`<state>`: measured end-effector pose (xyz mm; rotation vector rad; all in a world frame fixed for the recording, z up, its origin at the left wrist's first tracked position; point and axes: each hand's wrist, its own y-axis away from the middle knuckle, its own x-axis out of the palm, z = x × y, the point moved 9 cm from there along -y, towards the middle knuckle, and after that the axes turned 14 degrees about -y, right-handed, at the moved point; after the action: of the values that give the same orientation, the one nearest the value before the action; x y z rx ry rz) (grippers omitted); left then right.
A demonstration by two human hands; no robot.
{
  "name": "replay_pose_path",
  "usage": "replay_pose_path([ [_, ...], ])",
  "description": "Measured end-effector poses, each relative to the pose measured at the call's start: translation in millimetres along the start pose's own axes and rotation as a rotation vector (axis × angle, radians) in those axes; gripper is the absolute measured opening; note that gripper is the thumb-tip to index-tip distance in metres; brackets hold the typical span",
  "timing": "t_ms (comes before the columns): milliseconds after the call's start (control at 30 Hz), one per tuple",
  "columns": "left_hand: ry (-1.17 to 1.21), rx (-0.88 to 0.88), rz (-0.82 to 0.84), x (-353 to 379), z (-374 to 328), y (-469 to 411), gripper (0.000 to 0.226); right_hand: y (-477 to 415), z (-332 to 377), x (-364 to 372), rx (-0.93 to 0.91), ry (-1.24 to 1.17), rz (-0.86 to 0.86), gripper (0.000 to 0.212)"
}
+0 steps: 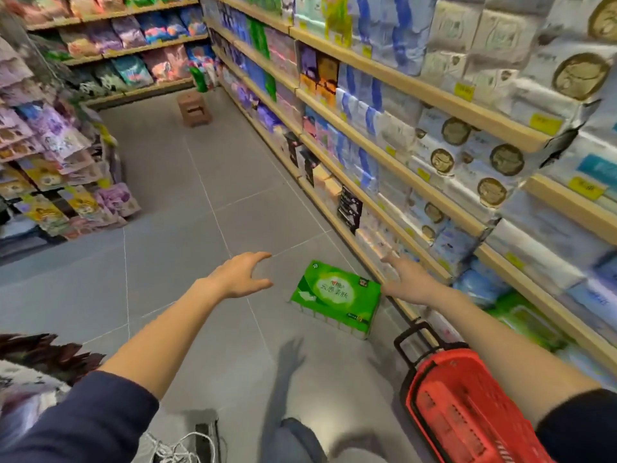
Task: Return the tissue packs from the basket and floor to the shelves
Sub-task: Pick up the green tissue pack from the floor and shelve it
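A green tissue pack (pixel 335 297) lies flat on the grey floor beside the bottom of the right-hand shelves (pixel 394 165). My left hand (pixel 243 274) hovers to the left of the pack, fingers spread and curved, holding nothing. My right hand (pixel 405 279) is stretched out just right of the pack, above the lowest shelf edge, fingers apart and empty. A red basket (pixel 467 412) with a black handle stands on the floor at the lower right, under my right forearm; no packs show inside it. More green packs (pixel 524 320) sit on the bottom shelf.
Shelves packed with tissue and paper goods run along the right side and across the far end. A display rack of colourful packets (pixel 63 182) stands on the left. A small brown stool (pixel 194 108) sits far down the aisle. My shoe (pixel 187 446) shows at the bottom.
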<state>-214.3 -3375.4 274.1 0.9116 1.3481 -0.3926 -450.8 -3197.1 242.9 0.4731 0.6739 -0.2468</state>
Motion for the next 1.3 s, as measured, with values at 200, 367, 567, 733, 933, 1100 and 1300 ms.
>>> replay_pose_path([
  [200, -0.015, 0.127, 0.146, 16, 33, -75, 0.069, -34, -8, 30, 0.116, -0.094, -0.065, 0.069],
  [367, -0.042, 0.222, 0.246, 39, 33, -141, 0.068, -53, -39, 42, 0.235, -0.145, -0.085, 0.070],
  [567, -0.022, 0.227, 0.342, 80, 31, -226, 0.071, -101, -76, 43, 0.199, -0.269, -0.134, 0.059],
  [733, -0.004, 0.223, 0.429, 120, 32, -298, 0.073, -162, -142, 51, 0.364, -0.408, -0.181, 0.073],
  [933, 0.060, 0.124, 0.488, 184, 51, -387, 0.077, -237, -212, 81, 0.486, -0.438, -0.182, 0.063],
  [1100, 0.150, 0.081, 0.487, 282, 63, -454, 0.081, -294, -292, 150, 0.557, -0.518, -0.177, 0.067],
  [1300, 0.157, 0.076, 0.514, 427, 82, -512, 0.088, -354, -397, 256, 0.602, -0.525, -0.030, 0.087],
])
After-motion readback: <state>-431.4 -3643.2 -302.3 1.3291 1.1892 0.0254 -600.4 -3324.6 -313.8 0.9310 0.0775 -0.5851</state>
